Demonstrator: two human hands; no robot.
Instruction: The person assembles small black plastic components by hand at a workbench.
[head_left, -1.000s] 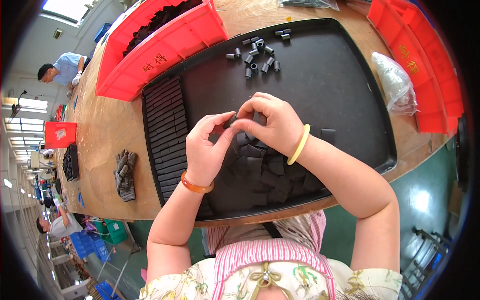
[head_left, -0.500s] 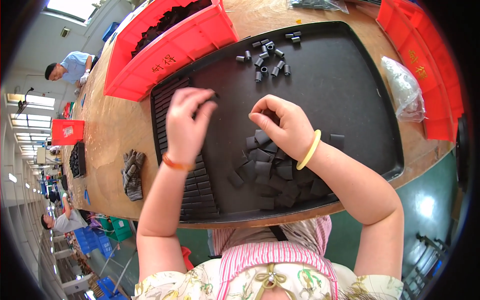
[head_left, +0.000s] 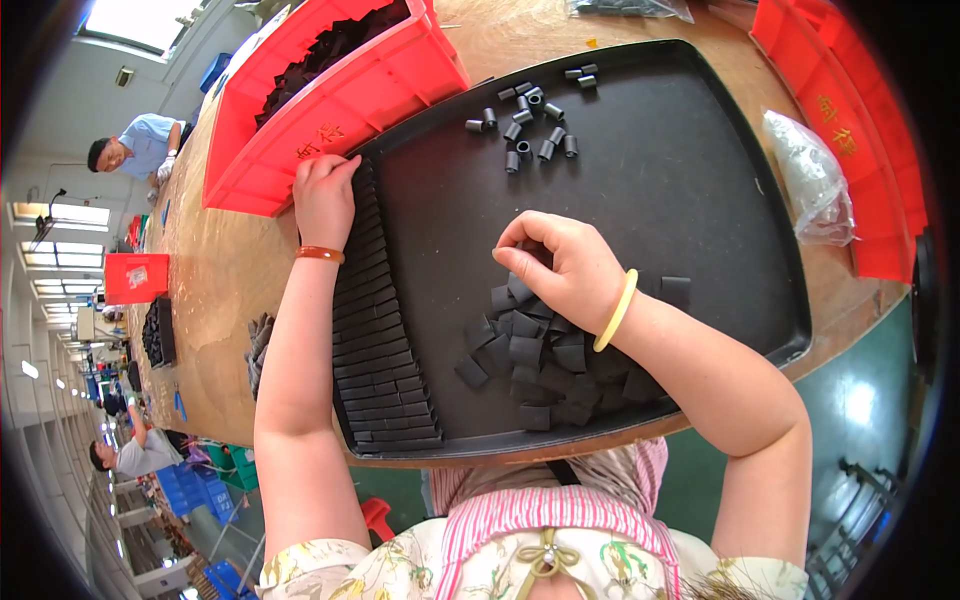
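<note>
My left hand [head_left: 325, 200] is at the far left corner of a black tray [head_left: 650, 130], closed, with its fingertips at the far end of the rows of black strips [head_left: 380, 345] along the tray's left side. Whatever lies under those fingertips is hidden. Over the tray's middle, my right hand [head_left: 568, 265] is held with its fingers curled and thumb close to the forefinger; what it may hold does not show. Just below that hand lies a loose pile of flat black rectangular pieces [head_left: 525, 350]. Several short black tubes [head_left: 547, 150] stand and lie at the tray's far side.
A red bin [head_left: 390, 75] of black pieces stands against the tray's far left edge. Right of the tray are a clear plastic bag [head_left: 805, 185] and another red bin [head_left: 850, 110]. A grey glove [head_left: 260, 345] lies left of my forearm. Two people work farther left.
My left hand has moved left and away from me, from above the tray to the far end of the strip rows, carrying something small and dark. My right hand has stayed almost in place.
</note>
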